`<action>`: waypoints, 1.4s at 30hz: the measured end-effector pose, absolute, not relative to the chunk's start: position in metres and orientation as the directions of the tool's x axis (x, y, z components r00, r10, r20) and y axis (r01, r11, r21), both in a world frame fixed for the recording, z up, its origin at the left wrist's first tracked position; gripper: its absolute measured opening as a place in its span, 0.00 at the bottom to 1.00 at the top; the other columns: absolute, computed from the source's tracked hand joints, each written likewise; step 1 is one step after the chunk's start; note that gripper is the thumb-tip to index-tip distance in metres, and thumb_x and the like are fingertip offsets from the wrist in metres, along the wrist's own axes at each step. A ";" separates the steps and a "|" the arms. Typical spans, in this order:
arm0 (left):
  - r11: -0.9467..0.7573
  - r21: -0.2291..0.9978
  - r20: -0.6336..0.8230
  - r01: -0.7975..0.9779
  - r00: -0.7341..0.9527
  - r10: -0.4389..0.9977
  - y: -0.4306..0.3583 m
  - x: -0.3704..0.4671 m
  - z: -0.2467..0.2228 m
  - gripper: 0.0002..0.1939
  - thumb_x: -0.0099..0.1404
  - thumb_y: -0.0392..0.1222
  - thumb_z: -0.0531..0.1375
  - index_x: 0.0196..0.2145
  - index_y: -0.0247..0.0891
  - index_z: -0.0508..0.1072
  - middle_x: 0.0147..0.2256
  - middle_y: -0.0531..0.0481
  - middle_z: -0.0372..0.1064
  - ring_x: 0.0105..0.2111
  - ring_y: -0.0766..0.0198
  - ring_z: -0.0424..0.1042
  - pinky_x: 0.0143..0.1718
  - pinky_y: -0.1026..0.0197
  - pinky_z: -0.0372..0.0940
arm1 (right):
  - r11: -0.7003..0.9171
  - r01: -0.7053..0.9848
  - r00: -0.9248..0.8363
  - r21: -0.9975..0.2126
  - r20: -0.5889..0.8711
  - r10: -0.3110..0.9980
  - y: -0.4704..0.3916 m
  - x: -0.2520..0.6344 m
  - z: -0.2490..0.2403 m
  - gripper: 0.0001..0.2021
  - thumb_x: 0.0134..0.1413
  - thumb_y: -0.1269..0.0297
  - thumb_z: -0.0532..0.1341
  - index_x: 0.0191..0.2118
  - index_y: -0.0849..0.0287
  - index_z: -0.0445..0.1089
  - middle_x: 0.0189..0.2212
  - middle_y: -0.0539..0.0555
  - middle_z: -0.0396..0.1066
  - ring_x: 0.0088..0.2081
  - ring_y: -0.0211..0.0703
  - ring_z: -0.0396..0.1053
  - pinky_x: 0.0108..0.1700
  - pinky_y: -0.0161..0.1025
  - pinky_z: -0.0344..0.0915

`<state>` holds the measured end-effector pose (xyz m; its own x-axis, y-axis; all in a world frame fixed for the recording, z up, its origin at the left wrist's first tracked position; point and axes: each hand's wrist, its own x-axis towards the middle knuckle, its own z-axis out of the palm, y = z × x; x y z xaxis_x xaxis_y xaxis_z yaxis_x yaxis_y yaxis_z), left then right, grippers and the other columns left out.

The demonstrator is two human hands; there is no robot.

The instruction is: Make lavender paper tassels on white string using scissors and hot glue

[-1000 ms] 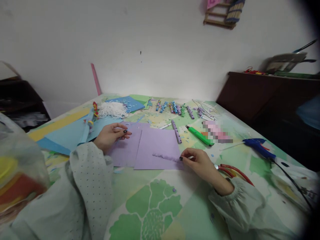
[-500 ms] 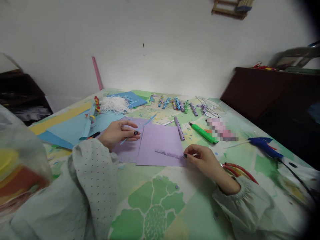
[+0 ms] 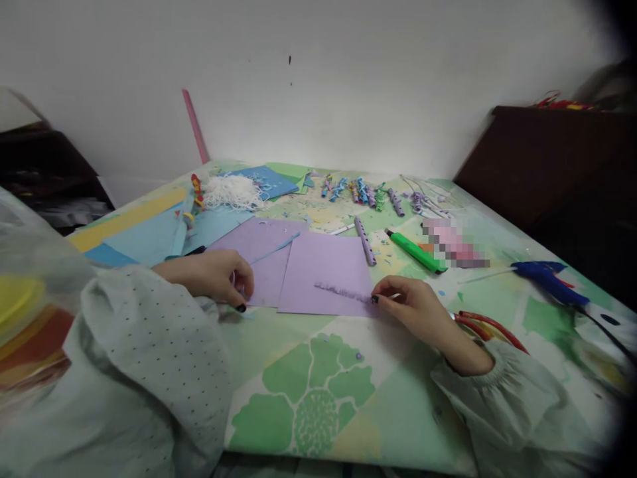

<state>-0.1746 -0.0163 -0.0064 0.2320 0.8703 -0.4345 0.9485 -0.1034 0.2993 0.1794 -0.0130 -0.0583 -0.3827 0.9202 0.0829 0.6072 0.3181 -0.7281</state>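
Running leftward, slightly away: fringed strip [image 3: 343, 291] in right hand [image 3: 412, 307]

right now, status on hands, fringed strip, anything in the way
Right fingers pinch one end of fringed strip. Left fingers curled, hold unclear. Blue strip lies apart, not blocking.

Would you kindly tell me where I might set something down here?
The flower-printed tablecloth is mostly bare between the pale cloth sleeves, nearer than the square purple paper sheets; a few tiny scraps dot it. The far side is crowded with tangled white string and colourful paper tubes.
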 end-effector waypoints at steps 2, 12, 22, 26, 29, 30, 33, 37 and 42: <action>-0.138 0.262 -0.509 0.955 0.258 0.821 -0.019 -0.165 -0.008 0.12 0.44 0.41 0.64 0.30 0.38 0.79 0.25 0.52 0.70 0.26 0.64 0.67 0.25 0.65 0.58 | 0.315 0.611 -0.382 -0.726 0.078 0.921 -0.013 0.179 -0.058 0.07 0.48 0.65 0.56 0.30 0.59 0.71 0.28 0.53 0.74 0.32 0.44 0.71 0.34 0.39 0.65; -0.196 0.254 -0.549 0.947 0.308 0.777 -0.023 -0.143 -0.018 0.10 0.42 0.34 0.55 0.22 0.37 0.76 0.20 0.53 0.67 0.22 0.66 0.64 0.23 0.64 0.56 | 0.327 0.592 -0.378 -0.736 0.105 0.920 -0.014 0.178 -0.059 0.06 0.48 0.67 0.58 0.30 0.59 0.72 0.27 0.53 0.74 0.31 0.43 0.71 0.33 0.38 0.65; -0.306 0.480 -0.316 0.822 0.487 0.814 -0.023 -0.135 -0.014 0.05 0.53 0.37 0.56 0.27 0.38 0.73 0.30 0.51 0.72 0.31 0.63 0.70 0.33 0.64 0.64 | 0.228 0.653 0.010 -0.722 0.309 0.951 -0.025 0.238 -0.014 0.11 0.51 0.58 0.60 0.37 0.58 0.73 0.35 0.56 0.76 0.35 0.47 0.74 0.35 0.39 0.67; -0.219 0.626 -0.301 0.749 0.491 0.818 -0.027 -0.119 -0.011 0.03 0.57 0.39 0.57 0.29 0.38 0.71 0.31 0.52 0.74 0.34 0.63 0.72 0.36 0.64 0.66 | 0.025 0.959 -0.023 -0.283 0.011 1.000 -0.042 0.271 -0.002 0.07 0.49 0.60 0.61 0.33 0.56 0.72 0.29 0.53 0.76 0.31 0.47 0.72 0.32 0.39 0.61; -0.131 0.733 -0.299 0.667 0.489 0.819 -0.030 -0.109 -0.013 0.05 0.58 0.41 0.58 0.27 0.38 0.67 0.25 0.53 0.73 0.26 0.65 0.71 0.28 0.66 0.65 | -0.029 0.999 0.024 -0.021 -0.232 0.972 -0.049 0.278 -0.006 0.09 0.45 0.62 0.63 0.34 0.56 0.71 0.28 0.55 0.75 0.31 0.50 0.71 0.28 0.38 0.55; -0.103 0.760 -0.299 0.642 0.486 0.821 -0.031 -0.106 -0.014 0.06 0.59 0.41 0.58 0.27 0.38 0.66 0.24 0.54 0.72 0.24 0.66 0.69 0.26 0.66 0.64 | -0.028 0.999 0.032 0.017 -0.275 0.961 -0.050 0.278 -0.008 0.09 0.43 0.62 0.63 0.34 0.57 0.70 0.29 0.55 0.74 0.31 0.50 0.71 0.28 0.38 0.54; -0.066 0.794 -0.280 0.605 0.459 0.843 -0.030 -0.100 -0.017 0.05 0.59 0.42 0.58 0.30 0.38 0.67 0.21 0.55 0.70 0.20 0.68 0.67 0.22 0.67 0.62 | -0.012 0.999 0.023 0.037 -0.323 0.946 -0.051 0.274 -0.012 0.10 0.43 0.62 0.63 0.33 0.58 0.67 0.31 0.56 0.73 0.33 0.50 0.70 0.27 0.37 0.53; -0.107 0.687 -0.239 0.719 0.363 0.901 -0.025 -0.102 -0.018 0.06 0.58 0.42 0.56 0.31 0.38 0.70 0.22 0.53 0.71 0.23 0.65 0.68 0.23 0.65 0.61 | 0.042 0.999 -0.045 -0.016 -0.333 0.942 -0.050 0.274 -0.013 0.12 0.42 0.59 0.64 0.32 0.57 0.63 0.31 0.55 0.72 0.32 0.48 0.68 0.28 0.37 0.53; -0.115 0.395 -0.147 0.912 0.186 0.972 -0.017 -0.122 -0.014 0.09 0.54 0.41 0.56 0.31 0.37 0.73 0.31 0.48 0.75 0.33 0.57 0.73 0.35 0.60 0.64 | 0.068 0.996 -0.084 -0.066 -0.280 0.956 -0.050 0.280 -0.019 0.11 0.41 0.60 0.63 0.30 0.57 0.63 0.31 0.56 0.71 0.30 0.47 0.66 0.29 0.37 0.53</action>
